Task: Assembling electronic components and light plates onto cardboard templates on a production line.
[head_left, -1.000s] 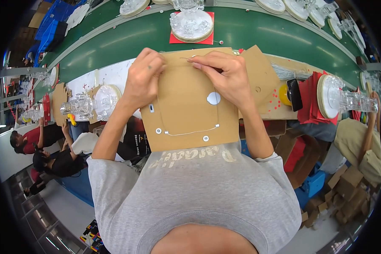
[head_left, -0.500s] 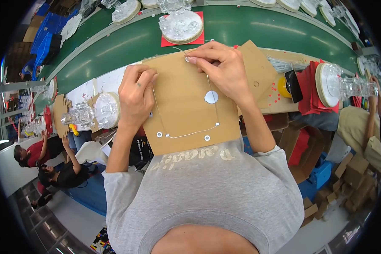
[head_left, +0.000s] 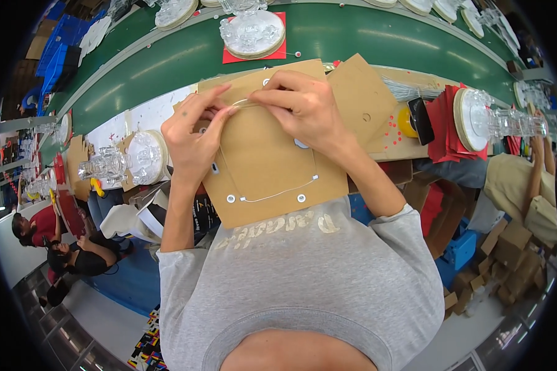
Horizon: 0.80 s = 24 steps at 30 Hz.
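A brown cardboard panel (head_left: 269,161) rests against my body, tilted at the table edge. A thin pale wire (head_left: 278,193) runs over it, passing two small white clips along its lower stretch. My left hand (head_left: 195,136) pinches the wire near the panel's upper left, its index finger raised. My right hand (head_left: 306,111) pinches the same wire close by, with a short bowed length between the two sets of fingertips. Two round white studs, a left stud (head_left: 231,198) and a right stud (head_left: 301,198), sit along the lower edge. My right hand partly covers a silvery round patch.
Beyond the panel runs a green conveyor (head_left: 353,34) with clear, white-based pieces. More cardboard (head_left: 365,102), a wire bundle (head_left: 402,89), yellow tape (head_left: 406,122), a black phone (head_left: 421,120) and red sheets (head_left: 449,130) lie to the right. Co-workers stand at both sides.
My right hand has moved left and down from the panel's top edge toward my left hand. The wire now bows between both hands' fingertips. The view has shifted slightly.
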### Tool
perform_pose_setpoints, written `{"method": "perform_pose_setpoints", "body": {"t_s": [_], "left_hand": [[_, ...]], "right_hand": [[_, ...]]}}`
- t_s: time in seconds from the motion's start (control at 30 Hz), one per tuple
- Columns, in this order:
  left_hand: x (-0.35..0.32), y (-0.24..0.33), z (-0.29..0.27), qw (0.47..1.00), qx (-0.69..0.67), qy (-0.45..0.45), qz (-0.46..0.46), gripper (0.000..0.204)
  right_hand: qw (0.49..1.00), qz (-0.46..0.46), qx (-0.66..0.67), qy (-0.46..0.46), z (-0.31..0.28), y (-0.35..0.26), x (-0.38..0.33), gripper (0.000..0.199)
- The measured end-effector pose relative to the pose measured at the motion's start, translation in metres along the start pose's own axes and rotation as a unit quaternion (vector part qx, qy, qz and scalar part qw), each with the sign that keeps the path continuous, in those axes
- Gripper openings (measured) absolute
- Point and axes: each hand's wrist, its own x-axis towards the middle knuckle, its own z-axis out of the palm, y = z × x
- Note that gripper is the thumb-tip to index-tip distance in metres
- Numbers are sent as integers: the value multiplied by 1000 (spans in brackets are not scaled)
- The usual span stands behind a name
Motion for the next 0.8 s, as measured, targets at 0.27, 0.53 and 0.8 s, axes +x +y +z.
{"method": "perform_pose_setpoints", "body": {"t_s": [0.27,0.53,0.8], "left_hand": [[-1,3,5,973,130,-3,192,18],[-1,5,6,959,175,5,222,15],[30,24,-15,967,145,-197,70,5]], "right_hand": [[1000,-11,22,-6,1,-5,-1,21],[996,17,75,-37,2,0,8,12],[996,-24,-16,-80,-2,-7,12,7]]}}
